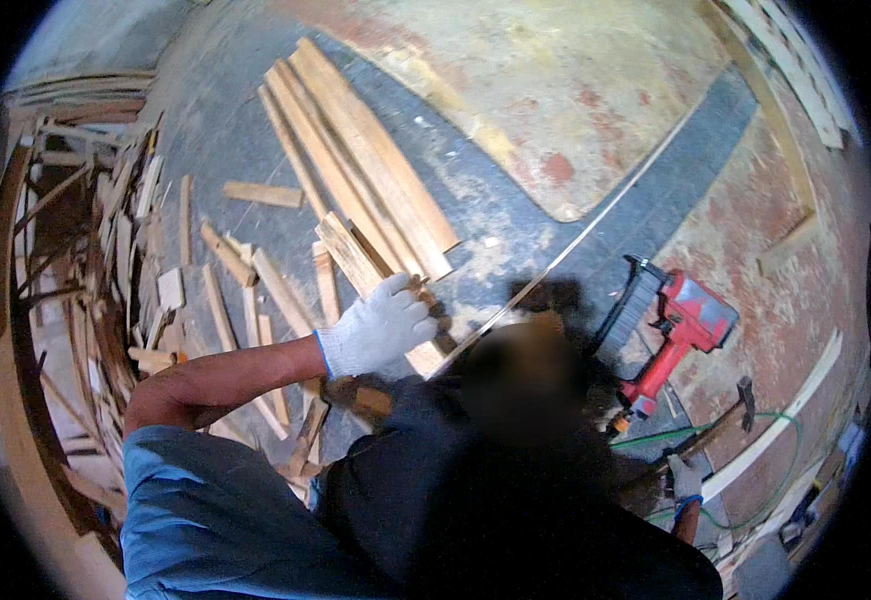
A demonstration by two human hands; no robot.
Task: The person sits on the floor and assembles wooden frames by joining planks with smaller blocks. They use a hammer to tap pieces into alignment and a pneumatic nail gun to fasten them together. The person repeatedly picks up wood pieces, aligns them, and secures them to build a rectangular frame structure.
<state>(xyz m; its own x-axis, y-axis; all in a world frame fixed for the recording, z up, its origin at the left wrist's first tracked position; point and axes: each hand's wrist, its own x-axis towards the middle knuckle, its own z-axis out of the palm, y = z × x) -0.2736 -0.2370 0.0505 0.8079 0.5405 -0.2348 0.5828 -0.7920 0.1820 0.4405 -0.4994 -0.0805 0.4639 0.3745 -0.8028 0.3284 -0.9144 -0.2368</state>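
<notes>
My left hand (376, 330), in a white knit glove, is closed around the near end of a short wooden slat (348, 252) that lies on the concrete floor. The slat points up and left toward a bundle of long planks (356, 150). My right hand (685, 478), also gloved, sits low at the right and grips the dark handle of a hammer (726, 418), whose head rests near a pale board. A dark blurred shape covers the middle of the view and hides part of the floor between my hands.
A red nail gun (678, 335) lies on the floor to the right, with a green hose (721, 432) beside it. Several short offcuts (226, 300) litter the left, next to a curved stack of wood (56, 300). A thin strip (596, 225) runs diagonally.
</notes>
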